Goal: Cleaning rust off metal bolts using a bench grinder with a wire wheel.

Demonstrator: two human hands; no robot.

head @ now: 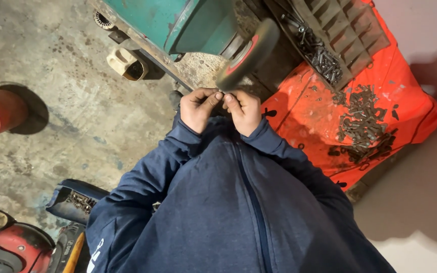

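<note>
Pinched between both hands, left hand (198, 108) and right hand (244, 110), a small part, barely visible, meets the grinding wheel (247, 54).
Risk: fingertips sit just beside the wheel; a slip or snag could drag them in or fling the part.

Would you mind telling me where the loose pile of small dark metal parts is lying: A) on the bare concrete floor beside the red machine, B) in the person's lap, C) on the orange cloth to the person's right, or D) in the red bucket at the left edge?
C: the pile of small dark metal parts lies on the orange cloth, to the right of both hands held at the grinding wheel.
</note>
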